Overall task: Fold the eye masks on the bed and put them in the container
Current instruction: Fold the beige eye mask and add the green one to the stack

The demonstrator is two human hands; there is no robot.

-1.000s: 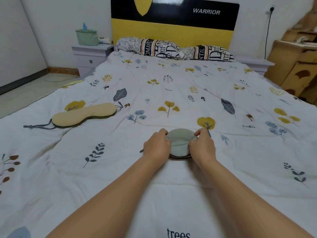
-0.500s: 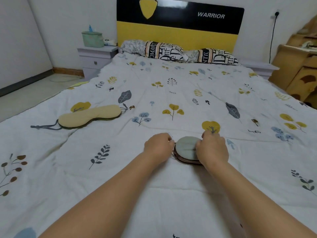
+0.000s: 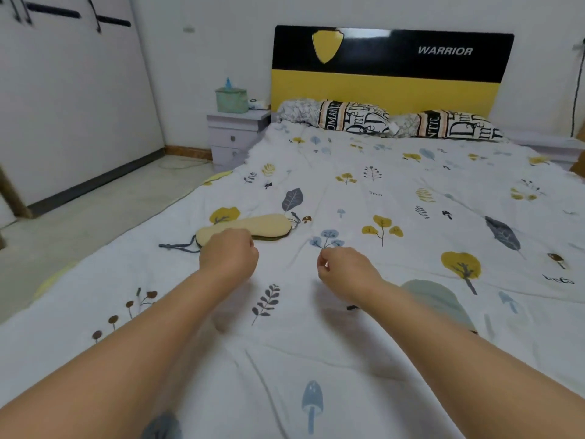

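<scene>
Counting from the head view, two eye masks show on the bed (image 3: 411, 191): one beige eye mask (image 3: 253, 226) lying flat and unfolded toward the left side of the quilt, its dark strap (image 3: 177, 247) trailing off its left end, and one grey-green eye mask (image 3: 440, 299) lying on the quilt at the near right, partly hidden behind the right forearm, so its fold cannot be judged clearly. Two bare hands reach forward over the quilt. The left hand (image 3: 229, 258) sits loosely curled, fingers drawn in, at the near edge of the beige eye mask and overlapping its left half in the picture; whether it touches the fabric cannot be told, and nothing is clamped in it. The right hand (image 3: 345, 267) hovers just to the right, fingers curled toward the thumb with nothing visible between them, well apart from the beige eye mask's right end and ahead of the grey-green eye mask, which lies back beside its forearm. Two patterned pillows (image 3: 354, 117) rest against one black-and-yellow headboard (image 3: 389, 74) reading WARRIOR. One white nightstand (image 3: 235, 134) stands left of the bed, carrying one green box (image 3: 231, 99). White wardrobe doors (image 3: 63, 90) fill the left wall.
</scene>
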